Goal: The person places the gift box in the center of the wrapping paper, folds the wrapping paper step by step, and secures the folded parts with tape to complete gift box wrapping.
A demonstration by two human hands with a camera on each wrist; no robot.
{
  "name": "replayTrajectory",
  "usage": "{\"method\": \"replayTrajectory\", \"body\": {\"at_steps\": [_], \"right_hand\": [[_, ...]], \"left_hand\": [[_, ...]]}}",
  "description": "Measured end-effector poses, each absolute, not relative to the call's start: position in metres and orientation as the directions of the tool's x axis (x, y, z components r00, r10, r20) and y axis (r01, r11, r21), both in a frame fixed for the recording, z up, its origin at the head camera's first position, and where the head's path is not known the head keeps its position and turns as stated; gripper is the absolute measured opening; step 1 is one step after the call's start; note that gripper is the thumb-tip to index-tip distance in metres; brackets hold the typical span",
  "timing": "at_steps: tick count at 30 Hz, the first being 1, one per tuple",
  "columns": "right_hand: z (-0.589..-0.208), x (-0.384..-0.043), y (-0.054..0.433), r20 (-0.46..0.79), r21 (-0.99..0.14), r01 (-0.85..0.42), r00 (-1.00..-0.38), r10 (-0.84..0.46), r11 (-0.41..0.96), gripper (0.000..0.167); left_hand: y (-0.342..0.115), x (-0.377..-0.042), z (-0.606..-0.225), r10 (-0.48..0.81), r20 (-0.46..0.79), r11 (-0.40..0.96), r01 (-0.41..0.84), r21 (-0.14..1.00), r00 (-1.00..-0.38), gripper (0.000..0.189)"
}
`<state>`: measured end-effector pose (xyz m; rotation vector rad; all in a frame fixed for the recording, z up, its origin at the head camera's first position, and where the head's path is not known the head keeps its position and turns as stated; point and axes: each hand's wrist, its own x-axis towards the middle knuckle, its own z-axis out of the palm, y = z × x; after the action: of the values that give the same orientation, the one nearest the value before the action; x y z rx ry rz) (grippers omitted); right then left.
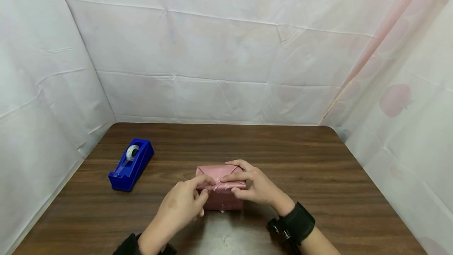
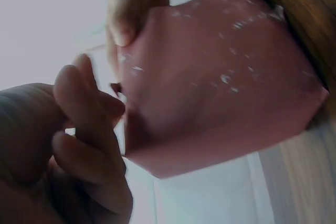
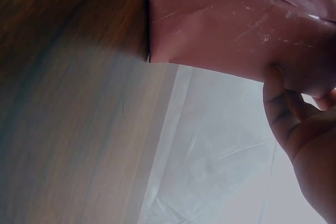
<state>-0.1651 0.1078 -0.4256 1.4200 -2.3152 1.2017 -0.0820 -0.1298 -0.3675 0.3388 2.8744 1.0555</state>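
A small box wrapped in shiny pink paper [image 1: 223,200] stands upright on the table in front of the person. On its top, folded flaps come together near the middle. The left hand [image 1: 181,200] reaches in from the left, its index fingertip on the flap and its thumb at the box's near left edge. From the right, the right hand [image 1: 260,184] grips the box, fingers spread over the top and thumb at the near side. Creased paper with white glints fills the box's side [image 2: 210,93] in the left wrist view. The right wrist view shows right-hand fingertips [image 3: 274,80] against the paper.
A blue tape dispenser [image 1: 142,163] with a roll of clear tape [image 1: 131,152] stands at the left of the brown wooden table [image 1: 301,152]. Pale curtains [image 1: 219,50] hang behind the table and along both sides.
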Motion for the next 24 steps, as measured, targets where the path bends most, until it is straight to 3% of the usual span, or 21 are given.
{"method": "replayTrajectory", "body": {"at_steps": [11, 24], "right_hand": [[-0.427, -0.164, 0.109, 0.535, -0.529, -0.819, -0.524, -0.663, 0.221, 0.040], [-0.422, -0.158, 0.110, 0.500, -0.568, -0.792, -0.547, -0.671, 0.222, 0.039]], "left_hand": [[-0.132, -0.086, -0.376, 0.233, 0.128, 0.758, 0.263, 0.597, -0.964, 0.014], [-0.125, -0.081, -0.379, 0.173, 0.299, 0.789, 0.313, 0.528, -0.939, 0.012]]}}
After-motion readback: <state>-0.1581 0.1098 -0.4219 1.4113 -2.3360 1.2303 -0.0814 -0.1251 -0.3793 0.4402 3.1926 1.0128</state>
